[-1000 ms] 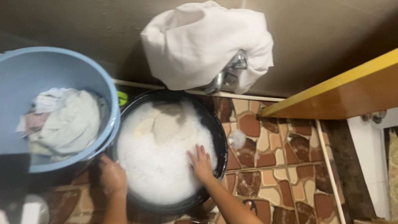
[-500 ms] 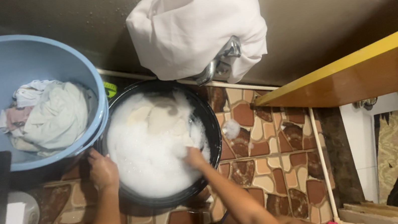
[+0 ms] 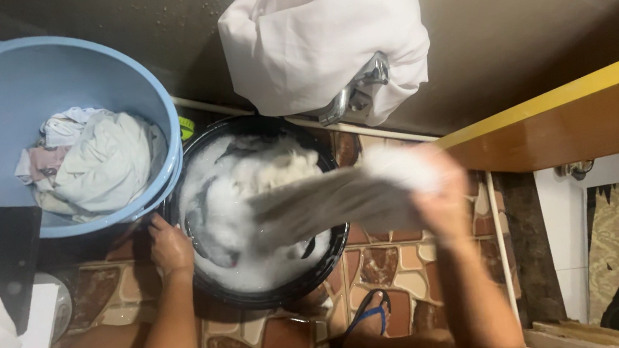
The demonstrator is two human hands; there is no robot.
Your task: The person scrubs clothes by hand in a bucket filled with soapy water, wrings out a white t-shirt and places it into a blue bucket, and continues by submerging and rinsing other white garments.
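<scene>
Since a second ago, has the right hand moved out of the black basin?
Yes. The right hand was in the suds inside the black basin; now it is raised beyond the basin's right rim, over the tiled floor, pulling a sudsy cloth.

Dim warm light; right hand (image 3: 438, 197) motion-blurred, edges shadowed.

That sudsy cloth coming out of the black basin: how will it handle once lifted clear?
The cloth sags between basin and right hand, so it is likely floppy. Foam coats it, so probably slippery. It looks soaked, so likely heavy and dripping.
</scene>
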